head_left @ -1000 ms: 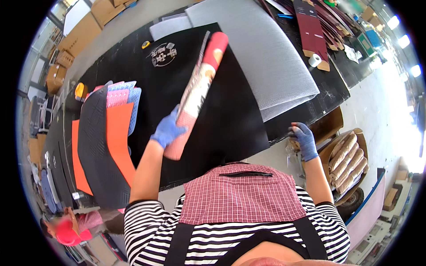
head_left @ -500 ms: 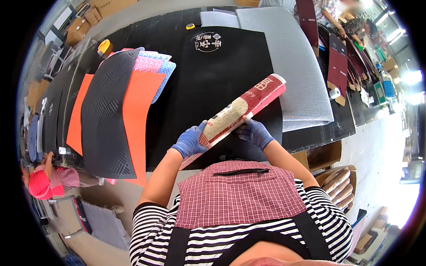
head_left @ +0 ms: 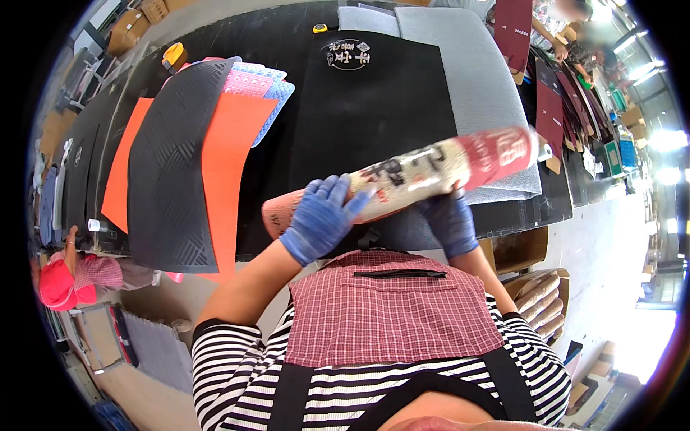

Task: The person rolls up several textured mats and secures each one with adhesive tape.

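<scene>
- Head view, going left to right: flat mats lie on the black counter (head_left: 374,93). A black ridged mat (head_left: 172,165) sits on an orange mat (head_left: 233,158) at about 9 o'clock, with a pink mat (head_left: 248,82) and a blue mat (head_left: 277,93) peeking out at about 11 o'clock.
- At the middle, the left hand (head_left: 320,219) in a blue glove is wrapped over the near end of the rolled mat (head_left: 402,176). Its fingers are curled tight on the roll.
- The rolled mat is held up above the counter. It points from the middle toward 2 o'clock, with its red end up high.
- The right hand (head_left: 449,219), also in a blue glove, cups the roll from below, just right of the middle.
- A grey mat (head_left: 460,79) lies at 1 o'clock.
- To do it well, I think both hands should squeeze evenly so the roll stays tight, and keep the ends lined up so it does not slide open.
</scene>
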`<state>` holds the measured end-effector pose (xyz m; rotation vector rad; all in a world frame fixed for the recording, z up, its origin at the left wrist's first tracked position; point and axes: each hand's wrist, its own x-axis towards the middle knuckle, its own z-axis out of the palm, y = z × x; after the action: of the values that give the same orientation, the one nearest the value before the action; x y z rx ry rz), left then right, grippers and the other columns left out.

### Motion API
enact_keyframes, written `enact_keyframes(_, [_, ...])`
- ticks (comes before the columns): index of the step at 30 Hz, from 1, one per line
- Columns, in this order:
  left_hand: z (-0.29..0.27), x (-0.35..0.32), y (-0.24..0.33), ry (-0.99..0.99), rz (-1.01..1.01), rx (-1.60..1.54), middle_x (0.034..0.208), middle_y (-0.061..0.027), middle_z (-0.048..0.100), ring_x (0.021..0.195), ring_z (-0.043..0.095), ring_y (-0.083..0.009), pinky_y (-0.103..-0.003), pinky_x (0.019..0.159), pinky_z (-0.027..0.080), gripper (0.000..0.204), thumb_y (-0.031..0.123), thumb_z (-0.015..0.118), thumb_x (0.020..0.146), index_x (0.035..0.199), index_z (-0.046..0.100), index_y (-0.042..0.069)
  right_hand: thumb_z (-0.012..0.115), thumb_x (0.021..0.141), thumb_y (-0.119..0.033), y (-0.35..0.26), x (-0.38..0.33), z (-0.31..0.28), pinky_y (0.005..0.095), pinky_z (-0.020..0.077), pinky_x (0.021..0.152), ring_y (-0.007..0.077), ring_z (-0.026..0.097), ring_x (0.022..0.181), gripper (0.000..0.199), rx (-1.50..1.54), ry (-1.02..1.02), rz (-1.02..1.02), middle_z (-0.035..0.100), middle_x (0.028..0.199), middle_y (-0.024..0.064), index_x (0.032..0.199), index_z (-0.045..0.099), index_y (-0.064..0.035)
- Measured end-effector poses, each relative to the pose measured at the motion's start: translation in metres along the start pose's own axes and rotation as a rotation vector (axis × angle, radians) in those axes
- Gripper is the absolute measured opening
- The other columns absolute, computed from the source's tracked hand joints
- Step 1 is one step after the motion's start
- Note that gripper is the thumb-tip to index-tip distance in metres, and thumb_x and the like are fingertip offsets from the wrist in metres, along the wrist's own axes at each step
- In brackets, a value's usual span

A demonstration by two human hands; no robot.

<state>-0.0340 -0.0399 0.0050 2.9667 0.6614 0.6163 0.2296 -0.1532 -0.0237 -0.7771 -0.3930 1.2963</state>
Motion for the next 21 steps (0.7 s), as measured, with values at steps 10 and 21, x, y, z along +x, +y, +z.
enact_keyframes(10, [0.05,-0.01,0.004,-0.228,0.021,-0.51,0.124,-0.0143,0.063,0.118,0.058,-0.0342,-0.045,0.1,0.048,0.056,0.025,0.071,0.085,0.136,0.054,0.009,0.076,0.081,-0.031,-0.156,0.031,0.086,0.0397,0.047,0.103,0.0263,0.062,0.115,0.071,-0.707,-0.034,-0.553,0.062,0.127,0.015,0.137,0.048,0.0026])
enact_keyframes(21, [0.136,-0.1,0.018,-0.377,-0.064,-0.182,0.131,-0.008,0.057,0.125,0.052,-0.027,-0.043,0.1,0.044,0.062,0.041,0.074,0.075,0.129,0.061,0.015,0.085,0.073,-0.013,-0.027,0.095,0.082,0.0313,0.0497,0.093,0.0157,0.062,0.1,0.06,-1.196,-0.657,0.411,0.069,0.108,0.0087,0.125,0.059,0.0004])
